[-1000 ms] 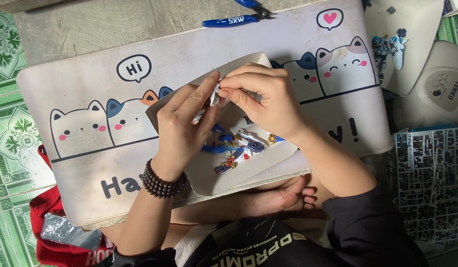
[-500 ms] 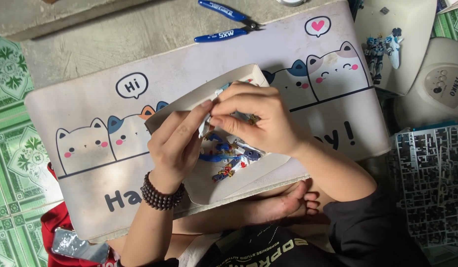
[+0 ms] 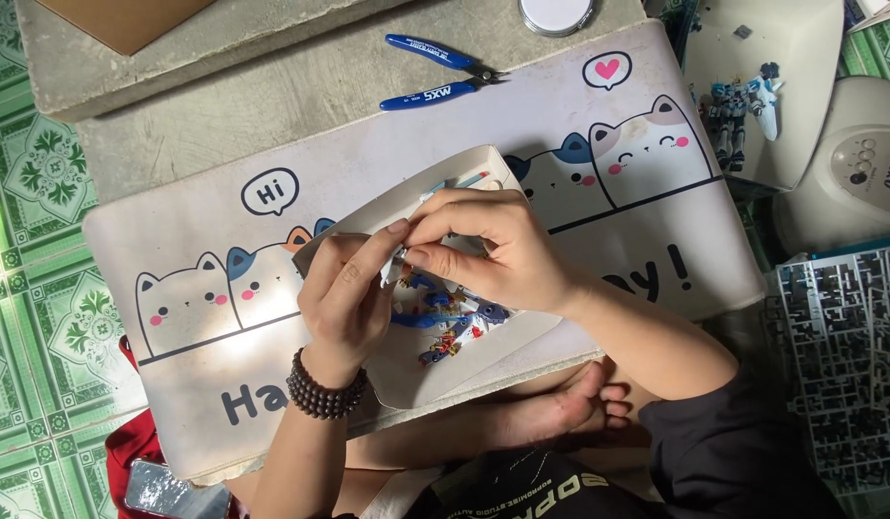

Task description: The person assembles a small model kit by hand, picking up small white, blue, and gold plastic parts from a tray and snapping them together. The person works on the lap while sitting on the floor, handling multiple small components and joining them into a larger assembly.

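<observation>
We find the scene evenly and brightly lit by soft daylight, with no hard-edged shadows. The brightest zone lies at the left, where the green floor tiles (image 3: pixel 27 192) wash out towards the frame edge. We note a mild sheen on the mat (image 3: pixel 224 346) below the cat print. The left hand (image 3: pixel 344 298) and right hand (image 3: pixel 493 255) cast only a faint, diffuse shadow onto the white tray (image 3: pixel 435 380). Focus is sharp across the centre; the pliers (image 3: pixel 440 72) read crisply. The small parts between the fingertips are too fine to resolve. The dark sleeve (image 3: pixel 743 452) loses detail. Slight wide-angle stretch shows at the corners.
</observation>
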